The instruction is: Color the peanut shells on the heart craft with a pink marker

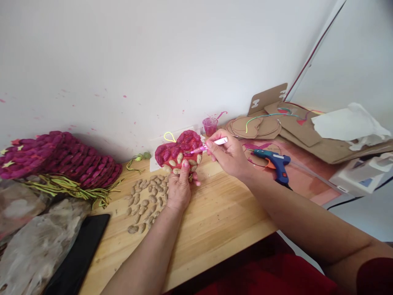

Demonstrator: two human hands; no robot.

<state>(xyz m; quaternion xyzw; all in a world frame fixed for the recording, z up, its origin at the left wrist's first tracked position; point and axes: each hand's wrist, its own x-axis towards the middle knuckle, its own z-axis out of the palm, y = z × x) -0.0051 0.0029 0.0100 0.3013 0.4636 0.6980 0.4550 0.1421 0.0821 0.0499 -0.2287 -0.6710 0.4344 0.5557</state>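
Observation:
A heart-shaped plaque covered in peanuts is held up over the table by my left hand, its thumb pressed on the front near the bottom. Magenta paint coats the upper peanuts; several lower ones are bare tan. A yellow cord loop sticks up from its top. Between the fingers of my right hand is a paintbrush with a white handle, its pink tip at the plaque's face. Behind stands a clear plastic cup stained with magenta paint. Loose peanuts lie on the wood left of my left hand.
Finished-looking magenta peanut plaques with yellow cords are stacked at left, above plastic bags. A blue glue gun lies at right near cardboard hearts and cardboard sheets. A white device stands at the right edge.

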